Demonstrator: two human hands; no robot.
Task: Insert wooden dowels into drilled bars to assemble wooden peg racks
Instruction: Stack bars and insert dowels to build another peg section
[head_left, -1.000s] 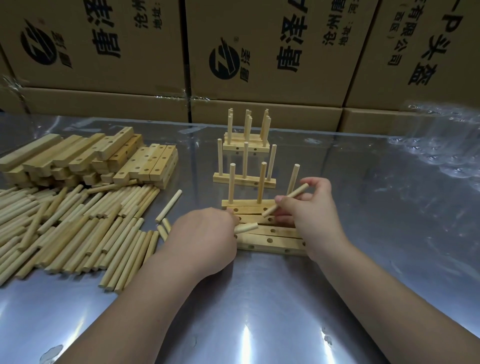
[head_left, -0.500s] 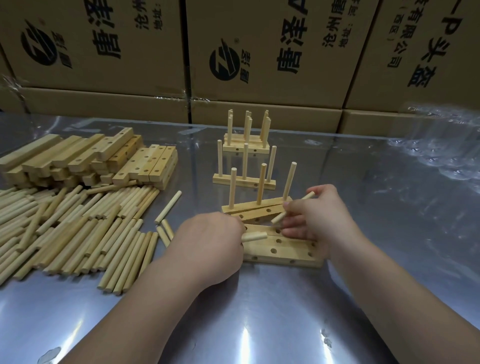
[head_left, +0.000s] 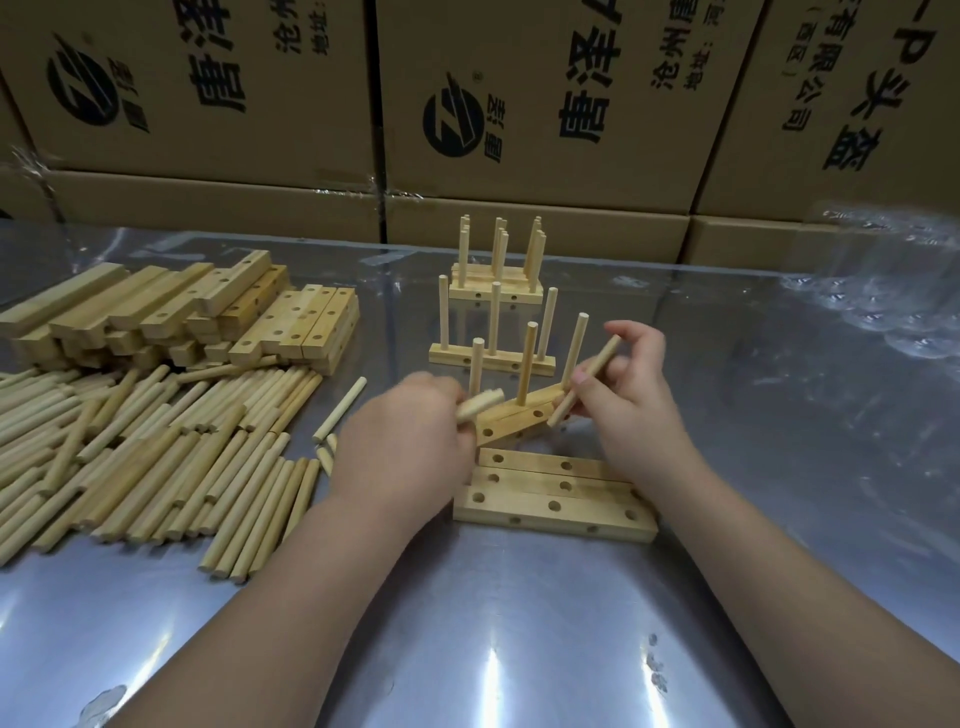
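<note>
A drilled bar with three upright dowels (head_left: 519, 415) is tilted up off the table, right end higher, between my hands. My left hand (head_left: 405, 441) grips a short dowel (head_left: 480, 404) whose end sticks out towards the bar's left end. My right hand (head_left: 628, 395) pinches a loose dowel (head_left: 584, 379) slanted beside the bar's right end. Three empty drilled bars (head_left: 556, 493) lie side by side on the table just below my hands.
Loose dowels (head_left: 156, 441) cover the table's left side, with stacked drilled bars (head_left: 208, 317) behind them. Two finished peg racks (head_left: 493, 358) (head_left: 496, 288) stand behind my hands. Cardboard boxes (head_left: 519, 104) wall the back; clear plastic (head_left: 883, 291) lies at the right.
The bar with three dowels has been lifted off the stack and tilted, right end up. My right hand rose with its dowel. The lower bars stay flat.
</note>
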